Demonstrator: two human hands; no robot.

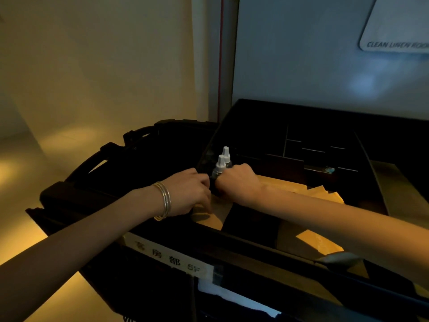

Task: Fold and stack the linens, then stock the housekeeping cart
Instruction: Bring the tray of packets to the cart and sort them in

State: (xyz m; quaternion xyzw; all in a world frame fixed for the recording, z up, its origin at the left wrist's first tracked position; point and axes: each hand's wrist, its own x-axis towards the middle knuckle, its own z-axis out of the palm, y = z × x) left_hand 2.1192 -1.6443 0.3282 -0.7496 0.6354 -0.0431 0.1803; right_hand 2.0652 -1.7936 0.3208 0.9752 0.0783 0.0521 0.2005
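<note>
While both hands reach into the housekeeping cart (232,249), the right hand (239,180) has its fingers curled round two white-capped bottles (222,161) standing in the top tray; the left hand (190,194) rests beside them, fingers curled, its hold unclear.

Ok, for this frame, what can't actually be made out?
Head view only:
- Bottles: white caps show; bodies and labels lost in shadow between the hands.
- Right hand: fingers curl away, grip unclear.
- Left hand: fingertips in shadow, contact unclear.
- Cart tray: compartment contents too dark.
- Door sign: cut off by the right edge.
</note>
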